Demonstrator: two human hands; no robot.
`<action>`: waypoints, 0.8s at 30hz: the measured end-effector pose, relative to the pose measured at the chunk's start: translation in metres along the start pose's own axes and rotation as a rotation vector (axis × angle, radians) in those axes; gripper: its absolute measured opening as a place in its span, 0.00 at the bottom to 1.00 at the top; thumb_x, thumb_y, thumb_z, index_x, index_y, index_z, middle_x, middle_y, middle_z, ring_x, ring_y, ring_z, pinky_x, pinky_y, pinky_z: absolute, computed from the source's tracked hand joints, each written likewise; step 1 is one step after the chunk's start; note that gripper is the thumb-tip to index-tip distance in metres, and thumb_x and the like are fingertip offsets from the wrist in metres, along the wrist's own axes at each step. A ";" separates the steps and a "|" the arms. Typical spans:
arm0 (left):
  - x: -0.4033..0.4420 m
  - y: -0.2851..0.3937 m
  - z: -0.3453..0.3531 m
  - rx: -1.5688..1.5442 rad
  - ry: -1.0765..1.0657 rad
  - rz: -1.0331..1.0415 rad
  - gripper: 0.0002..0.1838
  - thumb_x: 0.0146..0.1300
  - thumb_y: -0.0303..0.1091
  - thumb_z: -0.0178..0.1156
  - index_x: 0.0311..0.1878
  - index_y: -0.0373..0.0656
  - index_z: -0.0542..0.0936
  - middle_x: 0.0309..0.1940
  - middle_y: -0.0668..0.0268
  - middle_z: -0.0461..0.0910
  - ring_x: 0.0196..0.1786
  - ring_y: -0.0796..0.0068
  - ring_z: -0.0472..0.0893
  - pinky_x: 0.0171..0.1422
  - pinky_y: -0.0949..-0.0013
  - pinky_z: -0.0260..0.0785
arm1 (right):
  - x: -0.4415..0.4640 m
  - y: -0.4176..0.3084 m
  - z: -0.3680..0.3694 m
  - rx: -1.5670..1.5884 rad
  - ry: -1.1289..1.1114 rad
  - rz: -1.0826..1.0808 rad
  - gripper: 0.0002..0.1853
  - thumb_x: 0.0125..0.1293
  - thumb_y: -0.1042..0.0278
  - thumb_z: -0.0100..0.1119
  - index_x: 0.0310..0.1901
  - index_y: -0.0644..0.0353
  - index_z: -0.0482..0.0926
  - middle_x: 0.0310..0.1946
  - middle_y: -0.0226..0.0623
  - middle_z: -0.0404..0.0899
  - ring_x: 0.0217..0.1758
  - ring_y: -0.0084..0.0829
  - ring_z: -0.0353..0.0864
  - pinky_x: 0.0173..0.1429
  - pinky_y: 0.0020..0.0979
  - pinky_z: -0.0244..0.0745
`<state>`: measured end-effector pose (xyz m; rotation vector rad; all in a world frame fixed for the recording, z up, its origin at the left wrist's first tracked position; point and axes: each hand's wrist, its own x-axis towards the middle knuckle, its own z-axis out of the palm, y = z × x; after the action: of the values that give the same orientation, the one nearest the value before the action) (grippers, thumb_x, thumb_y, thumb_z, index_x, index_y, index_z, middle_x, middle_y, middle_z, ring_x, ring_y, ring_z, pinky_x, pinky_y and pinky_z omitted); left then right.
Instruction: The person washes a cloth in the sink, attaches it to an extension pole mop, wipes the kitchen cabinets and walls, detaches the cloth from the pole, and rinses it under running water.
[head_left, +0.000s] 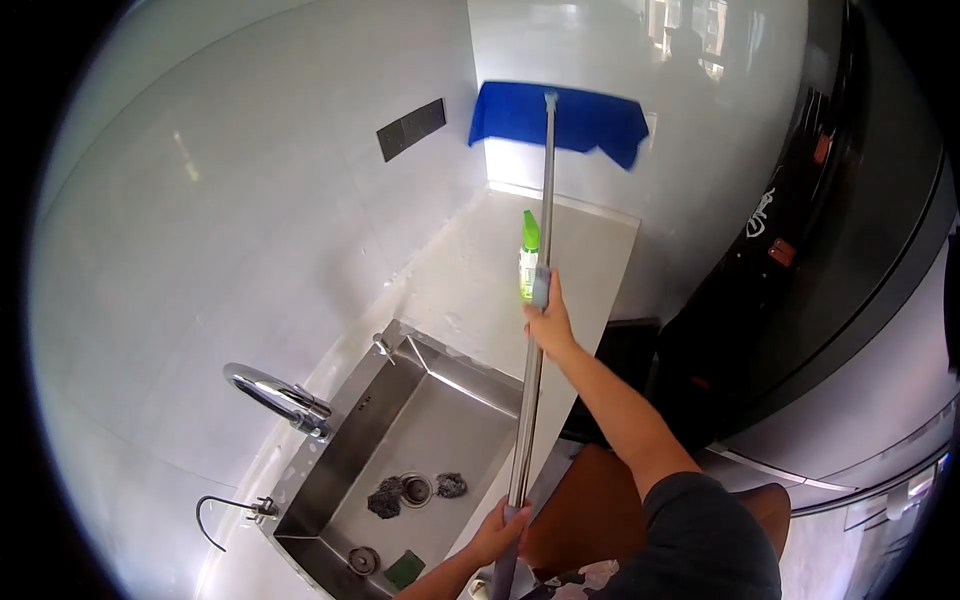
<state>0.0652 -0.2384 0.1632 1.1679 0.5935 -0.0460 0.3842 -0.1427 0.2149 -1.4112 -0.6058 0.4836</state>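
Note:
A flat mop with a long metal pole (530, 420) runs from the bottom of the view up to the far wall. Its blue cloth head (575, 122) is raised against the white wall above the counter. My right hand (550, 322) is closed around the pole partway up, just below a grey collar. Lower down, my left hand (495, 535) grips the pole near its grey handle end. Just left of the pole, a spray bottle (529, 262) with a green top stands on the counter, its lower part close to my right hand.
A steel sink (450, 440) holds dark scrubbers (385, 498) and a green scouring pad (404, 569). A chrome faucet (275, 390) arches at its left rim, near a thin black spout (212, 520). The pale counter (590, 235) meets the wall; a dark socket panel (411, 130) sits above it.

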 end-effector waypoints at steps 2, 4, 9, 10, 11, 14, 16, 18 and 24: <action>-0.011 -0.016 -0.005 -0.025 0.006 -0.019 0.19 0.64 0.42 0.52 0.50 0.40 0.63 0.14 0.69 0.68 0.15 0.79 0.68 0.19 0.73 0.64 | -0.017 0.034 0.002 0.043 0.011 0.038 0.43 0.59 0.81 0.49 0.68 0.51 0.32 0.41 0.43 0.69 0.16 0.24 0.67 0.16 0.27 0.66; -0.013 -0.026 -0.010 -0.046 0.008 -0.027 0.19 0.63 0.42 0.54 0.50 0.40 0.63 0.14 0.69 0.68 0.14 0.79 0.68 0.19 0.74 0.63 | -0.026 0.049 0.003 0.083 0.025 0.064 0.42 0.59 0.80 0.49 0.68 0.52 0.35 0.38 0.41 0.69 0.15 0.24 0.67 0.15 0.27 0.65; -0.012 -0.035 0.002 -0.011 0.029 -0.056 0.19 0.57 0.36 0.61 0.48 0.43 0.65 0.14 0.70 0.69 0.15 0.80 0.69 0.19 0.75 0.63 | -0.038 0.041 -0.012 -0.086 0.055 0.047 0.35 0.59 0.74 0.51 0.65 0.58 0.44 0.29 0.40 0.71 0.13 0.26 0.70 0.16 0.29 0.67; -0.012 -0.029 0.009 -0.002 0.040 -0.032 0.18 0.58 0.36 0.61 0.47 0.43 0.65 0.14 0.70 0.69 0.14 0.80 0.69 0.19 0.75 0.63 | -0.035 0.033 -0.015 -0.091 0.057 0.051 0.35 0.59 0.74 0.51 0.65 0.58 0.44 0.29 0.40 0.71 0.13 0.26 0.70 0.16 0.29 0.67; -0.008 -0.029 0.011 -0.007 0.040 -0.035 0.18 0.58 0.36 0.61 0.47 0.43 0.65 0.14 0.70 0.69 0.14 0.80 0.69 0.19 0.75 0.63 | -0.029 0.020 -0.017 -0.126 0.055 0.029 0.35 0.59 0.74 0.51 0.66 0.58 0.44 0.28 0.41 0.72 0.13 0.27 0.71 0.17 0.30 0.67; 0.010 -0.006 0.017 0.102 0.049 0.152 0.16 0.59 0.34 0.59 0.46 0.43 0.66 0.15 0.70 0.69 0.15 0.81 0.69 0.19 0.76 0.62 | -0.007 -0.045 -0.022 -0.215 0.105 -0.099 0.37 0.59 0.73 0.51 0.66 0.60 0.43 0.27 0.44 0.75 0.17 0.29 0.74 0.21 0.31 0.70; 0.016 0.046 0.037 0.035 -0.077 0.068 0.14 0.60 0.28 0.54 0.47 0.43 0.64 0.15 0.69 0.68 0.14 0.78 0.68 0.18 0.73 0.62 | 0.027 -0.066 -0.037 -0.374 0.159 -0.249 0.38 0.58 0.71 0.52 0.66 0.62 0.42 0.29 0.47 0.76 0.23 0.35 0.77 0.28 0.33 0.72; 0.030 0.064 0.042 0.013 -0.102 0.079 0.13 0.60 0.28 0.54 0.46 0.43 0.64 0.14 0.69 0.68 0.14 0.78 0.68 0.18 0.74 0.62 | 0.028 -0.114 -0.042 -0.386 0.139 -0.189 0.39 0.58 0.71 0.52 0.66 0.63 0.40 0.33 0.52 0.76 0.30 0.42 0.78 0.37 0.35 0.73; 0.045 -0.009 0.001 0.075 -0.050 0.028 0.11 0.61 0.30 0.55 0.44 0.44 0.65 0.14 0.70 0.67 0.14 0.80 0.68 0.18 0.75 0.61 | 0.009 -0.013 -0.044 -0.335 0.139 -0.092 0.42 0.59 0.71 0.51 0.67 0.63 0.34 0.26 0.46 0.75 0.21 0.34 0.76 0.28 0.31 0.72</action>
<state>0.1010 -0.2313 0.1352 1.2445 0.5349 -0.0743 0.4192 -0.1717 0.2264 -1.7093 -0.6562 0.2141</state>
